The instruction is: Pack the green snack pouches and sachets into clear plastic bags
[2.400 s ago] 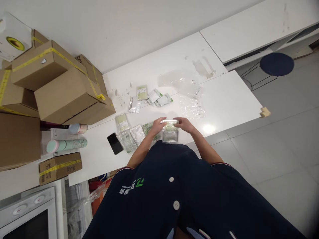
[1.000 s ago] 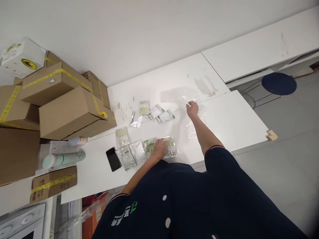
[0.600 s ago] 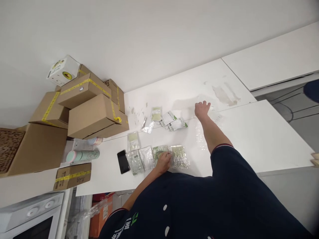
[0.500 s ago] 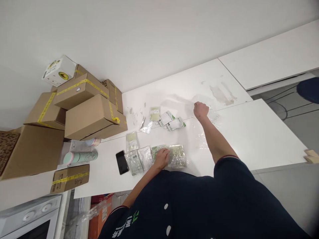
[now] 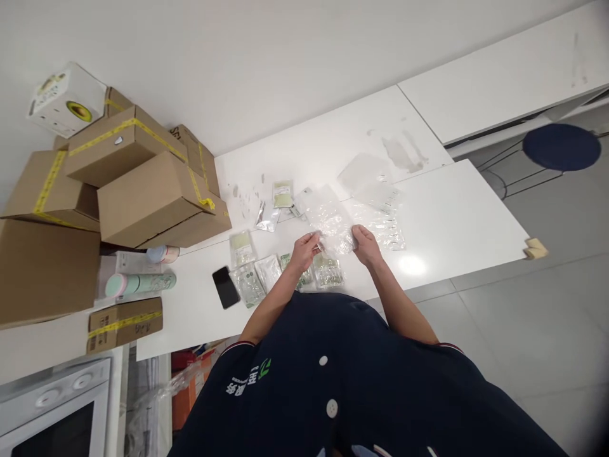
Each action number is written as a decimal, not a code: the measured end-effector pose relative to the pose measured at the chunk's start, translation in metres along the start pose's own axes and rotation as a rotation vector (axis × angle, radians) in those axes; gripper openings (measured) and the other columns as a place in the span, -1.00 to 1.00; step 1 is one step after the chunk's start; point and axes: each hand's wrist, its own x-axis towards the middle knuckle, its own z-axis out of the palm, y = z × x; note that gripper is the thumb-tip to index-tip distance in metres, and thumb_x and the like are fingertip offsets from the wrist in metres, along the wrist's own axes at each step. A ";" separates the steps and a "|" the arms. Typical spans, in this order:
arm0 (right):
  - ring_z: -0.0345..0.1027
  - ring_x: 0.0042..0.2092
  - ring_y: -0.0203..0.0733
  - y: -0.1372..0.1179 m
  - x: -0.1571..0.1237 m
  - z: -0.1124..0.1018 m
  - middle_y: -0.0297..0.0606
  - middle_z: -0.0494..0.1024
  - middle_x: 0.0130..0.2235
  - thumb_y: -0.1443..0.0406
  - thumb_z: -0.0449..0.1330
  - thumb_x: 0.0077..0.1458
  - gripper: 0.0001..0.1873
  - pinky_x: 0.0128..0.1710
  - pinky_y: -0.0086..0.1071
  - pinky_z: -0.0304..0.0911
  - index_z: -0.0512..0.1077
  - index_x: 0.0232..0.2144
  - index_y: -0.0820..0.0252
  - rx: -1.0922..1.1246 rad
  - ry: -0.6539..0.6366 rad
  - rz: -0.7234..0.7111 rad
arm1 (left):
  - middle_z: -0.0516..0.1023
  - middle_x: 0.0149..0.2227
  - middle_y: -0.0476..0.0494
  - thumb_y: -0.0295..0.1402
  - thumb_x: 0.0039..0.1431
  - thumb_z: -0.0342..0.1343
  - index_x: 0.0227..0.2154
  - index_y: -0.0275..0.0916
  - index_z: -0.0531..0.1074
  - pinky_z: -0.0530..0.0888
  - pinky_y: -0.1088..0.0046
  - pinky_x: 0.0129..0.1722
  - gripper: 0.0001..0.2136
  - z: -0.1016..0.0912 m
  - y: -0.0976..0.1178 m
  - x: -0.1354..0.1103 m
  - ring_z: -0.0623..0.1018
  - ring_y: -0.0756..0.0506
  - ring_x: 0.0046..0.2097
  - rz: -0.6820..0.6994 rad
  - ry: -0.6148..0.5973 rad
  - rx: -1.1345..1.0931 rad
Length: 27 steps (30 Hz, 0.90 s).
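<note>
A clear plastic bag is stretched between my two hands above the table. My left hand pinches its lower left edge, while my right hand grips the lower right edge. Under and near my left hand lie green-and-clear packets, partly hidden by the hand and bag. Further left are a white packet, a clear packet and a pale green packet. Behind them rest another pale green packet and a silver pouch. More clear bags lie spread to the right.
Cardboard boxes are stacked at the left against the wall, near a green bottle. A black phone lies beside the packets on the white table. A blue stool stands at right; a microwave sits lower left.
My right hand has come back from the pile of clear bags with one bag. My left hand has lifted off the packets and taken the bag's other side. The view has shifted.
</note>
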 end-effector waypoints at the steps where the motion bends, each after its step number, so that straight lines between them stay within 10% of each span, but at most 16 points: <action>1: 0.16 -0.47 -0.28 0.003 -0.006 0.000 -0.39 0.26 -0.52 -0.15 0.13 0.02 -0.53 -0.47 -0.40 0.19 0.24 -0.50 0.10 -0.092 0.041 -0.017 | 0.50 -0.39 -0.06 -0.05 0.00 0.27 -0.31 -0.24 0.53 0.44 0.48 -0.32 -0.65 -0.001 -0.003 -0.003 0.47 0.04 -0.40 0.072 0.013 0.055; 7: 0.32 -0.07 -0.04 0.000 -0.042 0.026 -0.04 0.37 0.03 -0.05 0.22 0.01 -0.46 -0.10 -0.15 0.29 0.39 -0.07 0.17 -0.448 0.126 -0.318 | 0.55 -0.42 -0.05 -0.19 0.12 0.16 -0.38 -0.23 0.55 0.40 0.47 -0.33 -0.79 -0.007 -0.012 -0.018 0.44 0.02 -0.42 0.350 0.145 0.519; 13: 0.42 -0.16 -0.12 -0.003 -0.057 0.062 -0.26 0.53 -0.28 -0.02 0.16 0.08 -0.61 -0.10 -0.24 0.32 0.48 -0.27 0.16 -0.089 -0.126 -0.103 | 0.51 -0.15 -0.15 -0.32 -0.03 0.29 -0.16 -0.20 0.45 0.44 0.46 -0.29 -0.67 0.000 -0.026 -0.031 0.49 -0.05 -0.20 0.421 -0.021 0.673; 21: 0.47 -0.21 -0.18 -0.004 -0.064 0.064 -0.23 0.59 -0.29 0.05 0.21 0.07 -0.69 -0.18 -0.33 0.37 0.46 -0.33 0.18 0.376 -0.231 0.181 | 0.40 -0.12 -0.15 -0.27 -0.15 0.38 -0.13 -0.19 0.37 0.42 0.45 -0.31 -0.52 -0.011 -0.026 -0.036 0.44 0.00 -0.28 0.423 0.176 0.686; 27: 0.28 -0.56 -0.36 -0.004 -0.048 0.016 -0.34 0.47 -0.52 0.16 0.10 0.17 -0.76 -0.56 -0.47 0.24 0.37 -0.44 0.18 0.197 0.179 0.099 | 0.40 -0.51 0.00 -0.20 0.12 0.15 -0.46 -0.25 0.42 0.36 0.52 -0.40 -0.79 -0.036 -0.013 -0.026 0.41 0.04 -0.43 0.326 0.231 0.429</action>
